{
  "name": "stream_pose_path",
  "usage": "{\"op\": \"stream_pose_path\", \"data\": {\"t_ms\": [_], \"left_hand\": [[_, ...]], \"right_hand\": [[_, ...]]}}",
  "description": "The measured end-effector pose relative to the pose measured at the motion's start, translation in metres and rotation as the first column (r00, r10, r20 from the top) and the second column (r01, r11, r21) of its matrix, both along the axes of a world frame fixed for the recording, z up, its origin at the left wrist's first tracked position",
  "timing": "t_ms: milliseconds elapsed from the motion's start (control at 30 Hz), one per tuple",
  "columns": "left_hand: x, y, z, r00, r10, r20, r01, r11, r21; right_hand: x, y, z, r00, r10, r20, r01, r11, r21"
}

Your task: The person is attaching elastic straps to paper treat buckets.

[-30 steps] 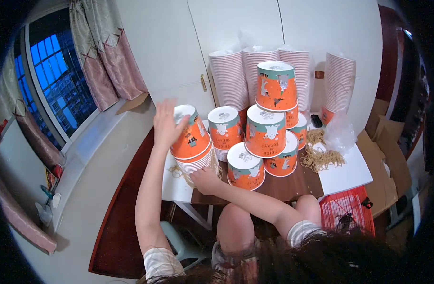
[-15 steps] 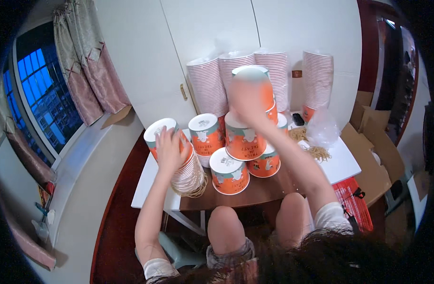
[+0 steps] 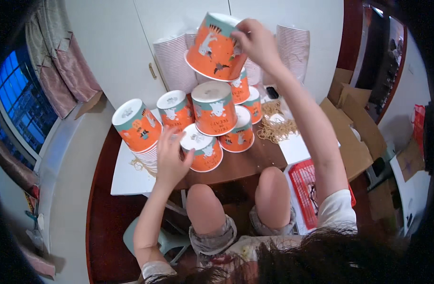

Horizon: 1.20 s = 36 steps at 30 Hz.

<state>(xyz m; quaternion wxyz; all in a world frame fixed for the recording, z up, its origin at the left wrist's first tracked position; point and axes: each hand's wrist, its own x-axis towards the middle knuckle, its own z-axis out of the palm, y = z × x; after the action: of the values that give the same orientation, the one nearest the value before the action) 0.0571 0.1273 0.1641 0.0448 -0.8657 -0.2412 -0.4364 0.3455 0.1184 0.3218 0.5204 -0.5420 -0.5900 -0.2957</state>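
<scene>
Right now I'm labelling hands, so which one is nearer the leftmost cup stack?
Left. The left hand is just right of the leftmost cup stack, contact unclear; the right hand is higher and farther right, holding a tilted cup.

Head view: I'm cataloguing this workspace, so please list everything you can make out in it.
Table: one, brown and white, centre
Held bucket: one, orange and teal, raised, tilted
Upturned buckets: at least seven, orange and teal, on table
Tall stacks: at least three, whitish, back
Loose bands: uncountable, tan, mostly table's right
Small object: one, black, behind bands
Basket: one, red, lower right
Cardboard boxes: several, brown, right
Cabinet: one, white, behind
Window: one, bluish, left
Curtains: pink-grey, left
Stool: one, greenish, below
Knees: two, bare, below
Left hand: one, bare, open near front bucket
Right hand: one, bare, gripping held bucket
</scene>
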Motion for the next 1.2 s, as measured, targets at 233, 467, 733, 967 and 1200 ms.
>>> {"op": "stream_pose_path", "data": {"t_ms": [233,467,733,967,1200], "left_hand": [[-0.001,-0.035,0.021,0.866,-0.224,0.446,0.43,0.789,-0.439],[-0.014,-0.082,-0.032,0.963,-0.267,0.026,0.259,0.9,-0.352],[-0.033,-0.085,-0.214,0.986,-0.131,0.101,0.165,0.745,-0.646],[-0.036,-0.13,-0.159,0.977,-0.211,-0.029,0.107,0.602,-0.791],[-0.036,-0.132,-0.151,0.991,-0.134,-0.005,0.072,0.561,-0.825]], "right_hand": [[-0.003,-0.129,-0.033,0.595,0.507,-0.624,-0.747,0.636,-0.195],[0.003,-0.144,-0.199,0.044,0.05,-0.998,-0.95,0.312,-0.026],[0.1,-0.082,-0.357,0.895,-0.326,-0.303,0.004,0.687,-0.727],[0.12,-0.076,-0.374,0.86,-0.487,-0.153,0.207,0.607,-0.767],[0.121,-0.058,-0.281,0.905,-0.387,-0.175,0.207,0.762,-0.614]]}}
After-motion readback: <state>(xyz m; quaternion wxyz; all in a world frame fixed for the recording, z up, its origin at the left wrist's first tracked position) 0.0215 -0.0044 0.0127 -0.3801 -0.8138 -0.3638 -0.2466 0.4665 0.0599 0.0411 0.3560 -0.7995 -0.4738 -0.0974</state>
